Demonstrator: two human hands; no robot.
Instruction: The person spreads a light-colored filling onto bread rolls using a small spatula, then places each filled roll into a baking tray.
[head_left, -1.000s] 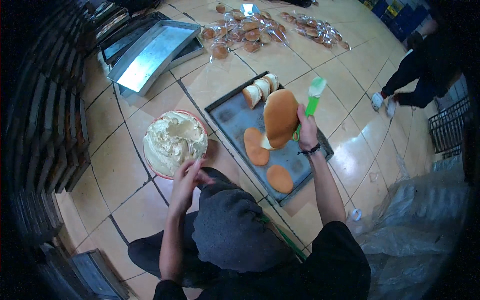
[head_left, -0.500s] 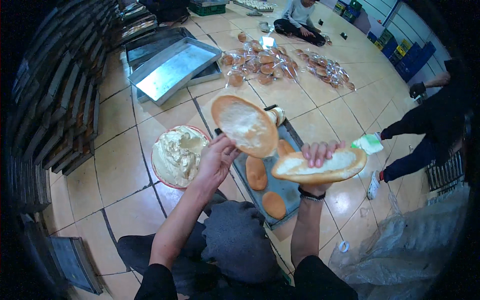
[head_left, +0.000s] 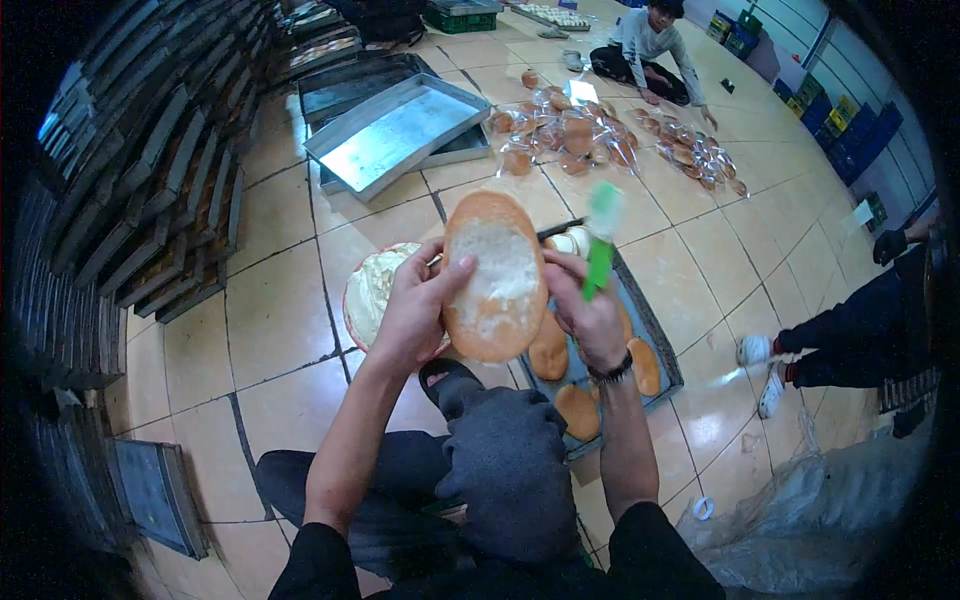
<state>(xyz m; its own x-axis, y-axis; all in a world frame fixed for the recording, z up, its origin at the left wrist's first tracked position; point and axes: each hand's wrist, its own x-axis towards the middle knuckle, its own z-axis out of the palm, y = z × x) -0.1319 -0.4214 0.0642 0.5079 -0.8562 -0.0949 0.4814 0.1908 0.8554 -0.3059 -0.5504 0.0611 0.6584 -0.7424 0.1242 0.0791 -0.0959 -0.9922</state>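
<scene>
Cut face toward me, an oval bread half (head_left: 492,310) is gripped by my left hand (head_left: 418,305). My right hand (head_left: 590,322) holds a green spatula (head_left: 598,265) with its blurred head raised, and is at the bread's right edge. Behind my left hand sits a red-rimmed bowl of pale cream (head_left: 372,290), partly hidden. Under and right of my right hand, a metal tray (head_left: 662,395) holds several flat bread pieces (head_left: 576,410) and some cream-filled pieces (head_left: 566,243) at its far end.
Tall stacks of dark trays (head_left: 160,200) line the left. Metal pans (head_left: 395,135) and bagged buns (head_left: 570,135) lie ahead. A person (head_left: 645,55) sits beyond; another person's legs (head_left: 810,355) are at right. Plastic sheeting (head_left: 780,520) lies at lower right.
The bread half in my left hand turned more upright and moved right. The piece that my right hand held half a second ago has left it, and the spatula now points up.
</scene>
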